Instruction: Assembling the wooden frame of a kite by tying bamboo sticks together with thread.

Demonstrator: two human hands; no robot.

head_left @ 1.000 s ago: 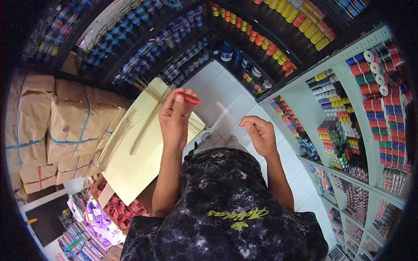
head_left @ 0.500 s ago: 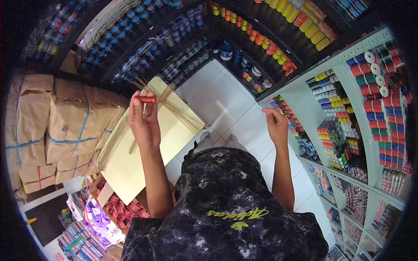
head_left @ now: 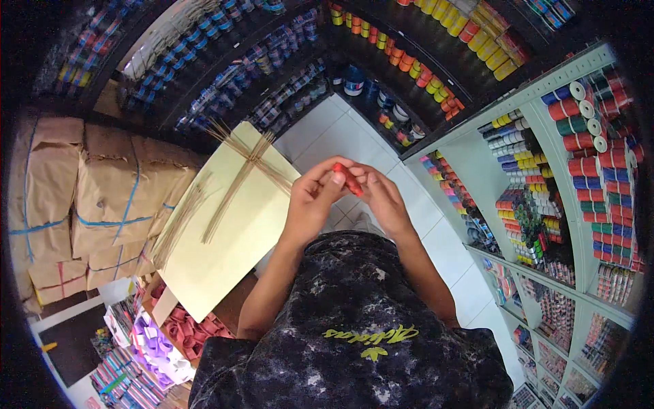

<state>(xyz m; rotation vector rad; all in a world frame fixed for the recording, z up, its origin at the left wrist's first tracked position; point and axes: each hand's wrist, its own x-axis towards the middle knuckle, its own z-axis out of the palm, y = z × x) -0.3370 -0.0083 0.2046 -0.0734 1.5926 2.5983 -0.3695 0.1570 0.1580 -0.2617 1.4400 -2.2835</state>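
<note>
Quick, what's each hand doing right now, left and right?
Left hand: closed, fingers pinching one end of the small red piece.
Right hand: closed, pinching the other end of the same piece.

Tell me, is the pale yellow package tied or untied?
Tied. Straw-coloured strands cross over the pale yellow package and meet in a knot near its far end. Loose strand ends fan out past the knot.

Small red spool (head_left: 347, 178), slim and cylinder-shaped, held up in the air at chest height, tilted with its upper end toward the left. It sits pinched between the left hand (head_left: 310, 204) fingers and the right hand (head_left: 385, 201) fingers, both touching it, so only a short red length shows; thread on it too small to tell.
</note>
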